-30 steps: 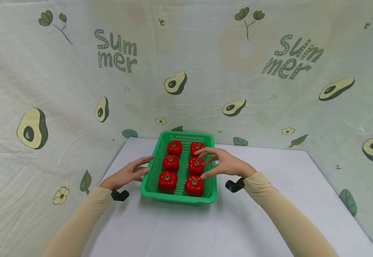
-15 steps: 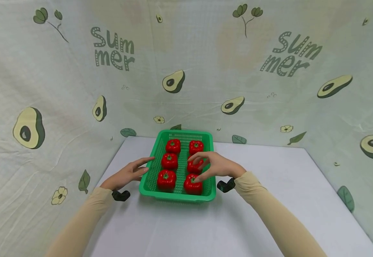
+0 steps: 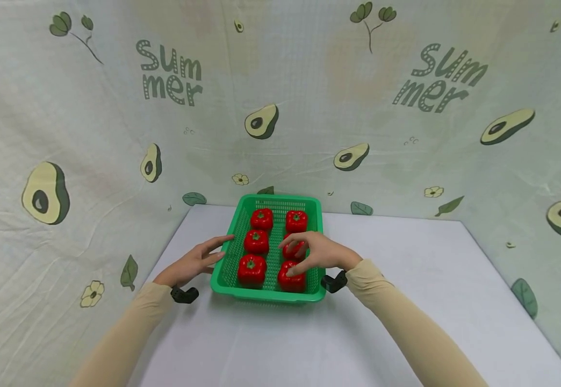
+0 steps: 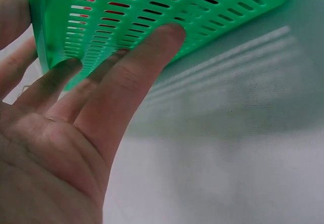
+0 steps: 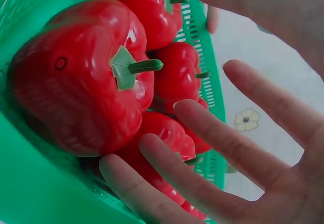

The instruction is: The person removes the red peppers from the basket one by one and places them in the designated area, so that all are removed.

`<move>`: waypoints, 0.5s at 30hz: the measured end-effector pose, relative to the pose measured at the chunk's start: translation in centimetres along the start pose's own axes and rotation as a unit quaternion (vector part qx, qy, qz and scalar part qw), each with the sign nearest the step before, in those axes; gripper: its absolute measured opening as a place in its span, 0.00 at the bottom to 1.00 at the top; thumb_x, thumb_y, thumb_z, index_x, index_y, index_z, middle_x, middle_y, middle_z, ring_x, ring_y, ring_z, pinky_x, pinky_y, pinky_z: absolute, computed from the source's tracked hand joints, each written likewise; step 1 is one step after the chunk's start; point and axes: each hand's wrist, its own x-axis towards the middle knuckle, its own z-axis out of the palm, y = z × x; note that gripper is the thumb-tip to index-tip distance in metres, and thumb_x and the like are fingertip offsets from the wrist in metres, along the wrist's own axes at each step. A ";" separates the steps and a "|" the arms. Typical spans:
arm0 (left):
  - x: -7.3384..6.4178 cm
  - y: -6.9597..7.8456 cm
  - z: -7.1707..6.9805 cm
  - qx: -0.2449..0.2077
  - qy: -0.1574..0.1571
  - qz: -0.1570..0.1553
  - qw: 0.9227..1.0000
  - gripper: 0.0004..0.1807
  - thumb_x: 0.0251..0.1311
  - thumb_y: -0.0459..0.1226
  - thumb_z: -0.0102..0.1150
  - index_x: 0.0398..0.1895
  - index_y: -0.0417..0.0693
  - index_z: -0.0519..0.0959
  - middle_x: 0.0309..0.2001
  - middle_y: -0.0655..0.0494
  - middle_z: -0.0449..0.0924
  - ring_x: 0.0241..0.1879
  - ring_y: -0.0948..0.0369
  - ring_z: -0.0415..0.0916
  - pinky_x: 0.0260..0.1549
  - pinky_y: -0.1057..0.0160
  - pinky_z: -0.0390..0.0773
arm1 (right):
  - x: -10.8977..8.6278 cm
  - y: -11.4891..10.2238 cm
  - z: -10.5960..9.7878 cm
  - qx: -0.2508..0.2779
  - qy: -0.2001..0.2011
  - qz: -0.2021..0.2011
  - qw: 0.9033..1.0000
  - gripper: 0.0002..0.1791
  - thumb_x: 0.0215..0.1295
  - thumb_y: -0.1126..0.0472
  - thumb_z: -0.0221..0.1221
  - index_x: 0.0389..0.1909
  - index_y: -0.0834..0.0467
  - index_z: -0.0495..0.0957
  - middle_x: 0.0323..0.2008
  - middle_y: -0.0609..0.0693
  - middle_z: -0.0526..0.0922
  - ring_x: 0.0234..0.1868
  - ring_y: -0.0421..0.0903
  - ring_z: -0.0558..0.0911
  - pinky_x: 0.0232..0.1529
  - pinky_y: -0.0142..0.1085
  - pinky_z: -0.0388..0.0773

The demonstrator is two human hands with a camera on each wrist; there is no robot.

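A green plastic basket (image 3: 275,295) on the table holds several red bell peppers in two rows, among them a back-left one (image 3: 261,219) and a front-right one (image 3: 294,284). My left hand (image 3: 188,266) is at the basket's left side. In the left wrist view, its straight fingers (image 4: 126,75) rest along the slotted outer wall. My right hand (image 3: 326,251) reaches over the right rim, bent fingers above the right row and partly hiding its middle pepper. In the right wrist view, its fingers are spread beside a large pepper (image 5: 81,77) with a green stem, holding nothing.
The basket stands on a white table (image 3: 261,344), toward its back left. A pale cloth (image 3: 300,80) printed with avocados and leaves hangs behind and at both sides. A black wrist camera (image 3: 335,281) on the right arm is close to the basket's right rim.
My right hand has moved left and lower, from the right rim to over the front and middle right peppers. The left hand has stayed at the basket's side. The view shifted slightly.
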 end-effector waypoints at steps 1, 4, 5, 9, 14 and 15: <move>0.0 0.1 0.0 0.001 0.002 0.001 1.000 0.29 0.76 0.46 0.49 0.77 0.67 0.57 0.76 0.60 0.53 0.68 0.48 0.62 0.51 0.44 0.78 | 0.0 -0.1 0.0 -0.001 -0.001 0.001 1.000 0.29 0.54 0.56 0.74 0.58 0.49 0.77 0.54 0.60 0.78 0.53 0.62 0.77 0.44 0.45 0.80; -0.2 0.3 0.1 -0.001 0.006 0.002 1.000 0.30 0.76 0.46 0.49 0.77 0.65 0.57 0.76 0.59 0.52 0.68 0.48 0.62 0.51 0.44 0.78 | 0.1 -0.3 0.2 -0.008 -0.005 -0.001 1.000 0.29 0.54 0.57 0.74 0.59 0.49 0.77 0.54 0.60 0.79 0.53 0.61 0.77 0.44 0.45 0.80; -0.2 0.3 0.1 -0.001 0.007 0.001 1.000 0.30 0.76 0.46 0.49 0.77 0.65 0.57 0.76 0.59 0.52 0.68 0.48 0.62 0.51 0.44 0.78 | 0.1 -0.4 0.3 -0.014 -0.007 -0.001 1.000 0.29 0.54 0.57 0.74 0.58 0.49 0.77 0.54 0.60 0.79 0.53 0.61 0.77 0.44 0.44 0.80; -0.4 0.5 0.3 -0.008 0.003 0.000 1.000 0.30 0.76 0.45 0.49 0.78 0.63 0.56 0.76 0.59 0.51 0.69 0.49 0.61 0.52 0.45 0.78 | 0.0 -0.7 0.7 -0.032 -0.011 0.002 0.999 0.30 0.53 0.59 0.74 0.58 0.49 0.77 0.54 0.60 0.79 0.52 0.60 0.78 0.42 0.42 0.81; -0.5 0.6 0.4 -0.009 0.005 0.003 1.000 0.30 0.76 0.44 0.49 0.78 0.64 0.56 0.76 0.59 0.52 0.69 0.48 0.62 0.51 0.46 0.78 | 0.0 -0.9 1.1 -0.049 -0.012 0.007 0.999 0.30 0.52 0.61 0.75 0.58 0.51 0.78 0.53 0.61 0.79 0.48 0.60 0.80 0.40 0.41 0.82; -0.5 0.5 0.4 -0.007 0.006 0.002 1.000 0.29 0.76 0.45 0.49 0.78 0.64 0.57 0.76 0.59 0.52 0.68 0.48 0.62 0.51 0.46 0.79 | 0.0 -0.9 1.2 -0.051 -0.012 0.005 0.999 0.30 0.52 0.61 0.75 0.58 0.51 0.78 0.53 0.61 0.79 0.47 0.60 0.80 0.40 0.41 0.82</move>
